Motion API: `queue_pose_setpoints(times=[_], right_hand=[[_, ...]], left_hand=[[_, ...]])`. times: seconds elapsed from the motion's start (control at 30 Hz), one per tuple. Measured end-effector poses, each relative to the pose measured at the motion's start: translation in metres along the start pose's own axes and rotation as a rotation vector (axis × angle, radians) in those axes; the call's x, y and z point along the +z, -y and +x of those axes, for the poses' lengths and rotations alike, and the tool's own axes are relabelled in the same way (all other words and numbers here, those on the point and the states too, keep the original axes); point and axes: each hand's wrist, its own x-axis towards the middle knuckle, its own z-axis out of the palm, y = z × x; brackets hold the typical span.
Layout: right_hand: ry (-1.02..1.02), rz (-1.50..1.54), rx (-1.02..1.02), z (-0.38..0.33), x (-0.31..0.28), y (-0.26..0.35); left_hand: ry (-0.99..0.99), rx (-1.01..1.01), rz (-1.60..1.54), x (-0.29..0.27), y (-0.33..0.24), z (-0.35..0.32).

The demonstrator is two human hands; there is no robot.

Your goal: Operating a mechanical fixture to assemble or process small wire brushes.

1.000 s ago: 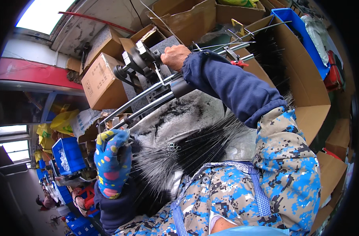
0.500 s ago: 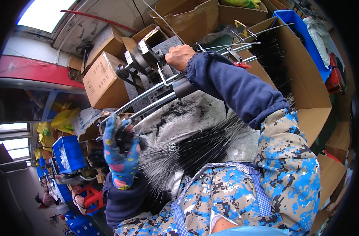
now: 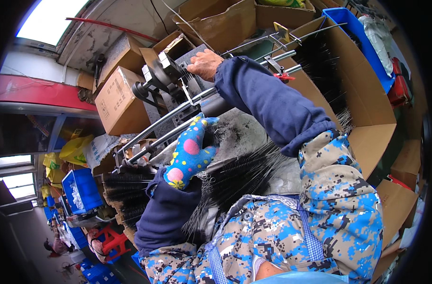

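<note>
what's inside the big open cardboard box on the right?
The open cardboard box holds black bristly brushes stacked along its inner wall, with metal rods running in above them. Its lower part is hidden behind the dark blue sleeve.

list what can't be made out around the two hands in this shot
Head view only:
- Right hand: fingertips hidden behind the machine; grip unclear.
- Left hand: fingers covered by the dotted glove; whether it holds a black brush is unclear.
- Cardboard box: contents too dark.
</note>
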Motion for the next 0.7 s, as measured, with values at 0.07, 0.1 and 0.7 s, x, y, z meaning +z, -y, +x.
queue_pose_setpoints(times=[0.07, 0.1, 0.7], right_hand=[[0.019, -0.036, 0.025, 0.002, -0.004, 0.008], [0.042, -0.082, 0.069, 0.000, -0.005, 0.005], [0.104, 0.044, 0.512, -0.055, -0.013, 0.004]], left_hand=[[-0.052, -0.028, -0.118, -0.005, 0.001, -0.007], [-0.092, -0.040, -0.244, -0.009, -0.006, -0.004], [-0.923, 0.484, -0.223, -0.141, -0.096, -0.125]])
